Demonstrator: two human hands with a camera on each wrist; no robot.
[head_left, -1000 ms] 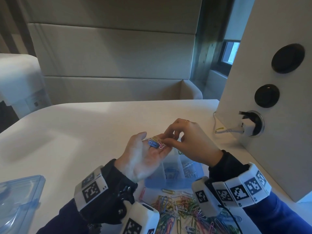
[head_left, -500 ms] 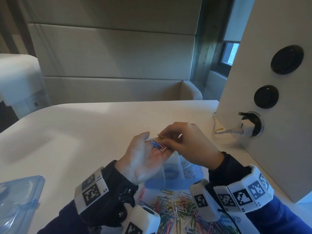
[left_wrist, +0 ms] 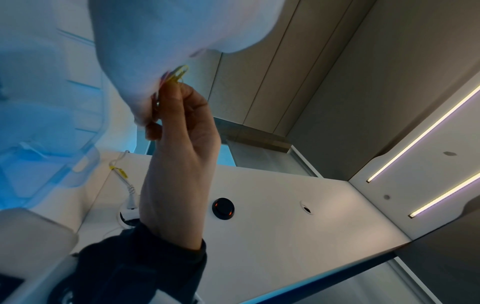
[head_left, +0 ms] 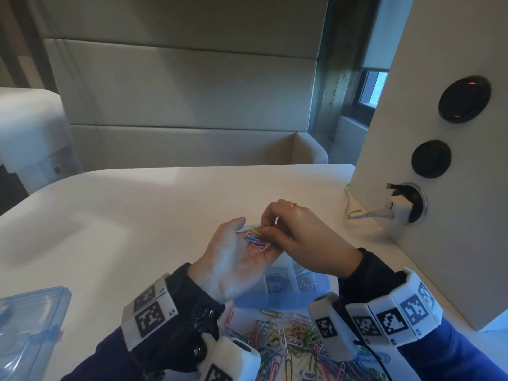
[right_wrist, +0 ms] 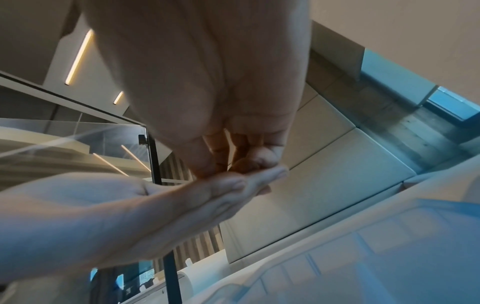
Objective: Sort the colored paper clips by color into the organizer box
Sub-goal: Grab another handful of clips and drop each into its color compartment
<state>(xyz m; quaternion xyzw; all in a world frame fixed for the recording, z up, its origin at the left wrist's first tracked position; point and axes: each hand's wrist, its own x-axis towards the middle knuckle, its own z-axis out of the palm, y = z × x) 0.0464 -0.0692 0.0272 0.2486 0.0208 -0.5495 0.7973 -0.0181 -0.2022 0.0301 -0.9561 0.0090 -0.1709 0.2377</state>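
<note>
Head-camera view showed the left hand (head_left: 236, 259) held palm-up above the table, fingers nearly straight, cradling a small tangle of thin wire paper clips (head_left: 257, 239) in blue, pink, white and yellow. The right hand (head_left: 305, 240), a slim ring on one finger, reached in from the opposite side with fingers curled, thumb and fingertips pinching a yellow clip (left_wrist: 179, 74) at the edge of that bunch. Just below both hands sat the organizer box (head_left: 277, 295), translucent blue plastic split into rectangular compartments, with clips faintly visible in at least two. Nearer the person, a loose heap of multicoloured clips (head_left: 291, 336) lay spread over the smooth white table (head_left: 154, 210). A clear blue plastic lid (head_left: 27, 325) rested at the table's left edge. At right, a white panel (head_left: 439, 243) carried round black sockets, one holding a white plug and cord (head_left: 384, 213).
</note>
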